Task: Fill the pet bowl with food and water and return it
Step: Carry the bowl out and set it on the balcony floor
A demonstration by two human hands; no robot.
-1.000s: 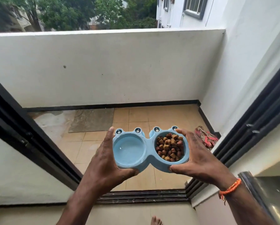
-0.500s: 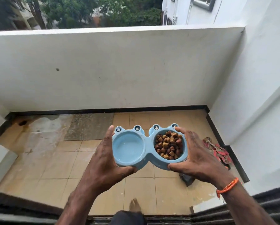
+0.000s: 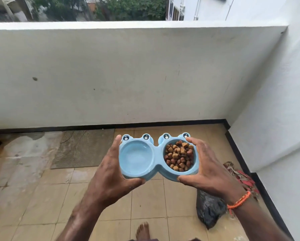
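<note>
A light blue double pet bowl [image 3: 156, 160] with frog eyes on its far rim is held level in the air over the balcony floor. Its left cup holds clear water [image 3: 136, 157]. The right cup is full of brown kibble [image 3: 179, 157]. My left hand [image 3: 111, 176] grips the left end, thumb under the near edge and fingers along the side. At the right end my right hand [image 3: 210, 173] holds it the same way; an orange thread band circles that wrist.
The tiled balcony floor [image 3: 151, 202] is wet at the left. A grey doormat [image 3: 84, 148] lies by the white parapet wall [image 3: 128, 75]. A black bag [image 3: 209, 209] and red patterned cloth [image 3: 239, 176] sit along the right wall. My bare foot [image 3: 143, 231] shows below.
I have stepped through the sliding door frame onto the balcony; the frame has left view. Both hands keep the same grip on the bowl, and the floor and wall are closer.
</note>
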